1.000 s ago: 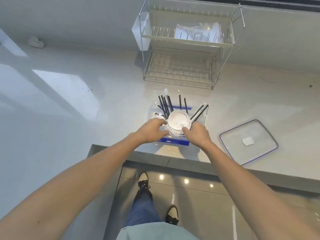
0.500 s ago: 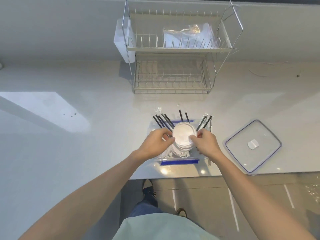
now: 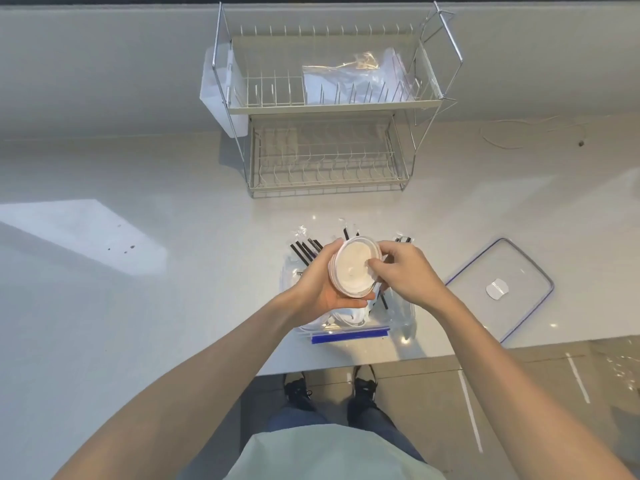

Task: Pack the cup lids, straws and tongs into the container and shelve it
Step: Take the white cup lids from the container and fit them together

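Now, both hands' grip clamped on lid stack [image 3: 353, 268], straws [image 3: 304, 251] in container [image 3: 398, 311]

Kitchen: pale counter [image 3: 173, 289] against a plain wall, two-tier wire dish rack [image 3: 329, 109] at 12 o'clock (bagged items on top tier), glossy tiled floor [image 3: 519, 393].

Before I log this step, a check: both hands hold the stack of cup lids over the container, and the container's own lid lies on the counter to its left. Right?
Not quite. The head view shows the container lid on the counter to the right of the container, not the left. The rest stands: the left hand and right hand hold the stack of cup lids over it.
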